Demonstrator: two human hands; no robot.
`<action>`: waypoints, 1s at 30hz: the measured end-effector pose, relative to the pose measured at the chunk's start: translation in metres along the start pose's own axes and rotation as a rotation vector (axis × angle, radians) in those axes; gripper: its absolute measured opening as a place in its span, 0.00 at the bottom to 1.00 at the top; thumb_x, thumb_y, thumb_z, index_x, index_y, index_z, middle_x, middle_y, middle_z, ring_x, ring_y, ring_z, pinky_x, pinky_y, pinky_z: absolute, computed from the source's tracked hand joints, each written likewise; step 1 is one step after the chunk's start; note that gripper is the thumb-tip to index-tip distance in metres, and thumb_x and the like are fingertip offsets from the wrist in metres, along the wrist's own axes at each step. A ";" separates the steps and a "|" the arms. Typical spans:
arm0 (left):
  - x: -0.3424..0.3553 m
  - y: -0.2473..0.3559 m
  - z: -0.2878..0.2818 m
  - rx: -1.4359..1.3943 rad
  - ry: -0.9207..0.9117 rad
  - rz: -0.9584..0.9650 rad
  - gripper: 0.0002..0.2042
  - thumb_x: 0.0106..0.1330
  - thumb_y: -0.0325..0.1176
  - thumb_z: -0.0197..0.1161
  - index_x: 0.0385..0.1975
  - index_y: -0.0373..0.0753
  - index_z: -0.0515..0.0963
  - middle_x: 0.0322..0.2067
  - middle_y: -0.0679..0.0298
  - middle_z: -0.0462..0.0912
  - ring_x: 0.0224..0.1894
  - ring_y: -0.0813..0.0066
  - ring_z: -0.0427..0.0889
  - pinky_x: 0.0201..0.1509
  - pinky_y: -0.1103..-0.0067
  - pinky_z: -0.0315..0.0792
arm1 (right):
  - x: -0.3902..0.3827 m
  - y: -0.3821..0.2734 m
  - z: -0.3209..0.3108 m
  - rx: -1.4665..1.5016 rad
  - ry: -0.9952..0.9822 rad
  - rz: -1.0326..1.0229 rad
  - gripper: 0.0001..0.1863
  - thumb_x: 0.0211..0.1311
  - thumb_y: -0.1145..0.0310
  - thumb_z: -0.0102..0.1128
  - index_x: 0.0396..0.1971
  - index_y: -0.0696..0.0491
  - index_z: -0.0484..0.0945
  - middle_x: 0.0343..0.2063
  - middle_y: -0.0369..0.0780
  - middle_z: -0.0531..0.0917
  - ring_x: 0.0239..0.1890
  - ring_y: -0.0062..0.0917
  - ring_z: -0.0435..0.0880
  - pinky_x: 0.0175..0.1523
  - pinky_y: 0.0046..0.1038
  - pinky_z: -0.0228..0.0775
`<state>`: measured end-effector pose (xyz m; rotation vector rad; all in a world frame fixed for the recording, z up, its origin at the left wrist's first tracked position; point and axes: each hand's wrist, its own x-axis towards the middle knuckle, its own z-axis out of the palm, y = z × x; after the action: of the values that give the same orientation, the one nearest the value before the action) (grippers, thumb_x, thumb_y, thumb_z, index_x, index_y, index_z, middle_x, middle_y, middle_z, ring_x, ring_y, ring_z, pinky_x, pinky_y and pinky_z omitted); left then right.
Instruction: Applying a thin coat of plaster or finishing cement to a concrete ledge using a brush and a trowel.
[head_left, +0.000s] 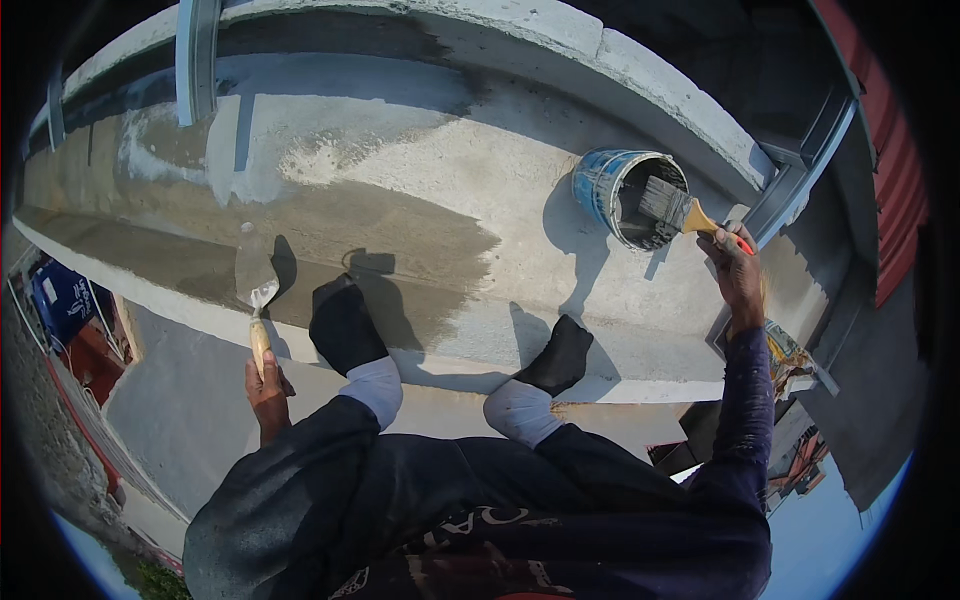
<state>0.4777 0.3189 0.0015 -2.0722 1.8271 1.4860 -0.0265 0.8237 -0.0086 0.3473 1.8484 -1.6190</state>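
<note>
My left hand (268, 398) grips the wooden handle of a metal trowel (256, 268), its blade over the damp grey cement surface (400, 240) left of my feet. My right hand (733, 262) holds a wide paintbrush (664, 203) with a yellow and red handle. Its grey-coated bristles are at the mouth of a blue bucket (598, 188) holding dark grey slurry. The bucket sits on paler, rough cement at the right. My dark-socked feet (345, 325) are on the lower part of the ledge, between trowel and brush.
A raised concrete lip (653, 78) curves along the far side, with metal posts (195, 55) at the left and a metal frame (805, 175) at the right. Red corrugated sheeting (890, 220) stands at far right. Beyond the ledge's near edge, a lower grey surface (175, 385) shows.
</note>
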 end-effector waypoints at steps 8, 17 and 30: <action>-0.023 -0.022 -0.009 -0.060 0.099 -0.020 0.15 0.75 0.47 0.54 0.32 0.42 0.67 0.19 0.71 0.65 0.17 0.82 0.64 0.21 0.81 0.62 | 0.053 -0.033 0.171 0.052 -0.472 -0.016 0.12 0.64 0.69 0.64 0.43 0.60 0.79 0.44 0.43 0.81 0.46 0.31 0.84 0.55 0.34 0.81; 0.001 0.038 0.153 0.669 0.270 0.604 0.05 0.64 0.26 0.56 0.36 0.36 0.79 0.35 0.54 0.80 0.36 0.56 0.81 0.40 0.68 0.74 | 0.130 0.102 0.345 -0.987 -0.799 -0.511 0.09 0.62 0.69 0.65 0.39 0.56 0.84 0.30 0.45 0.86 0.31 0.35 0.83 0.41 0.28 0.74; 0.005 0.027 0.150 0.335 0.302 0.479 0.09 0.63 0.20 0.52 0.38 0.34 0.79 0.37 0.55 0.83 0.39 0.57 0.83 0.44 0.72 0.74 | 0.035 0.184 0.350 -1.100 -0.916 -0.893 0.12 0.62 0.72 0.59 0.46 0.51 0.75 0.42 0.47 0.79 0.46 0.48 0.79 0.52 0.42 0.72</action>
<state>0.3620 0.3897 -0.0696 -1.8576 2.6117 0.8495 0.1572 0.5193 -0.1843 -1.5721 1.8116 -0.6540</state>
